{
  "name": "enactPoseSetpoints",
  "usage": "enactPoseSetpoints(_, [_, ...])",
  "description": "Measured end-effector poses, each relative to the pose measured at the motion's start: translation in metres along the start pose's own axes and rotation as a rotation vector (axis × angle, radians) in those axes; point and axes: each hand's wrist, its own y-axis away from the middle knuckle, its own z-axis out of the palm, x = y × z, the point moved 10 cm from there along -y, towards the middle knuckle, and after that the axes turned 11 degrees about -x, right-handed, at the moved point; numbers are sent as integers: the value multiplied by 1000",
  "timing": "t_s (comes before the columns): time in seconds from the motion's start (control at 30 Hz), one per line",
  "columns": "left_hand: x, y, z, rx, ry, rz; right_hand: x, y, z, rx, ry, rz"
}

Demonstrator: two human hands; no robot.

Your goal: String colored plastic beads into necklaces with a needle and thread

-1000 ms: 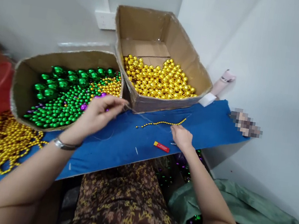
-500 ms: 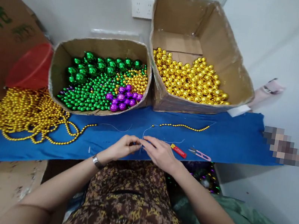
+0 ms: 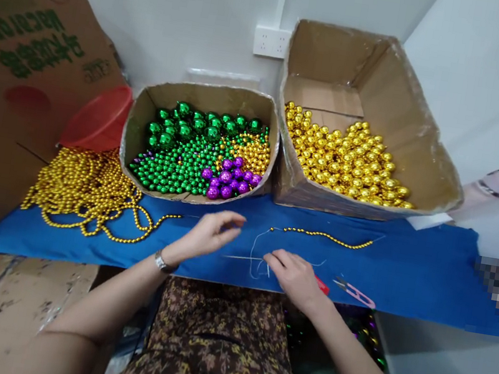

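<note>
My left hand (image 3: 209, 239), with a watch at its wrist, hovers over the blue cloth with thumb and fingers apart and nothing in them. My right hand (image 3: 296, 276) pinches a long thin needle (image 3: 242, 257), which points left. White thread (image 3: 254, 248) loops from near the right fingers up to a short string of gold beads (image 3: 327, 236) on the cloth. A red lighter (image 3: 322, 285) shows partly behind my right hand. Right of it lie pink thread snips (image 3: 354, 293).
A box (image 3: 126, 175) holds green, purple and small gold beads; a taller box (image 3: 440, 179) holds larger gold ones. Gold bead strings (image 3: 82, 192) are heaped by a red basin (image 3: 99, 119) at left. The blue cloth's (image 3: 199, 267) front edge lies near my lap.
My hands have parted: the left has moved up and left, the right pulls away rightward with the needle now visible. The camera view has shifted a little.
</note>
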Motion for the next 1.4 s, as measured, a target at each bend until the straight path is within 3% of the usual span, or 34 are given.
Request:
enactPoseSetpoints(0.07, [7, 0, -46, 231, -147, 26, 15, 4, -1, 41, -66, 82])
enactPoseSetpoints(0.13, [8, -3, -78, 344, -272, 16, 24, 8, -4, 95, -161, 132])
enactPoseSetpoints(0.27, [-6, -15, -116, 383, -522, -63, 29, 10, -9, 158, -270, 165])
enactPoseSetpoints(0.43, [-30, -17, -161, 450, -633, -208, 29, 9, -13, 181, -332, 168])
enactPoseSetpoints(0.53, [-34, -15, -176, 472, -719, -276, 28, 8, -11, 191, -358, 166])
enactPoseSetpoints(0.7, [-52, -26, -153, 179, -916, -376, 24, 4, -3, 192, -377, 148])
enactPoseSetpoints(0.77, [-60, -29, -145, 125, -943, -397, 21, 2, 1, 185, -388, 145])
enactPoseSetpoints(0.93, [-69, -34, -141, 160, -920, -420, 17, -5, 4, 167, -402, 157])
enactPoseSetpoints(1.1, [-61, -30, -144, 270, -845, -398, 15, -11, -7, 203, -486, 187])
enactPoseSetpoints(1.17, [-51, -22, -144, 377, -586, -311, 14, -14, -15, 235, -532, 202])
enactPoseSetpoints(1.23, [-45, -13, -136, 457, -45, -147, 13, -18, -23, 271, -570, 219])
enactPoseSetpoints(1.3, [-40, -10, -114, 434, 508, -6, 13, -21, -30, 300, -598, 233])
enactPoseSetpoints(1.4, [-28, -10, -81, 353, 848, 29, 11, -26, -37, 313, -616, 235])
